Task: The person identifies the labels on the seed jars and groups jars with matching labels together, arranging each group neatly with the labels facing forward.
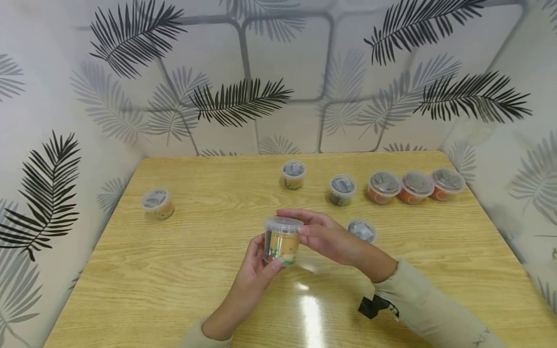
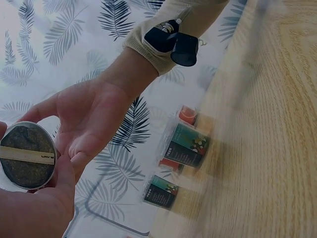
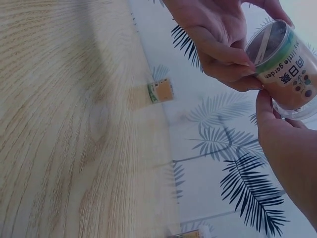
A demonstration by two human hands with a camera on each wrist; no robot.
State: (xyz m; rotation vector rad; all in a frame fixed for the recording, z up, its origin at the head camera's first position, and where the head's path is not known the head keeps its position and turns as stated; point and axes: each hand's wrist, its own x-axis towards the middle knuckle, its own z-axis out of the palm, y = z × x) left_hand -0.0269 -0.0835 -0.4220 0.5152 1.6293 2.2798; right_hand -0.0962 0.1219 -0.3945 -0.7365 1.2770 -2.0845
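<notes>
backed by a pale, smooth wall covering [image 1: 283,63] printed with black and grey feathery leaves. spread below with a yellow wood-grain tabletop [image 1: 152,290], glossy enough to throw back a white streak. dressed in loose beige sleeves [image 1: 439,309].

gripping with the left hand [image 1: 254,270] the lower part of a lidded tub [image 1: 284,249], thumb in front, fingers wrapped behind; holding its upper part with the right hand [image 1: 328,237], fingers round the back of the lid. held clear of the tabletop, roughly upright, well in from the left and right edges. looking most like handling or turning in both hands; probably calling next for freeing one hand, steadying with the other and lowering level.

lined up near the far right corner: three red tubs [image 1: 416,193], squat, round, plastic-lidded. dotted about: an orange tub [image 1: 164,209] near the left edge, a second orange tub [image 1: 293,181] near the far edge, a green tub [image 1: 341,198] beside the red row, a half-hidden tub [image 1: 361,231] behind the right hand.

stuck across the round, dark base in the left wrist view: a pale strip [image 2: 27,154], lettering too blurred to read.
</notes>
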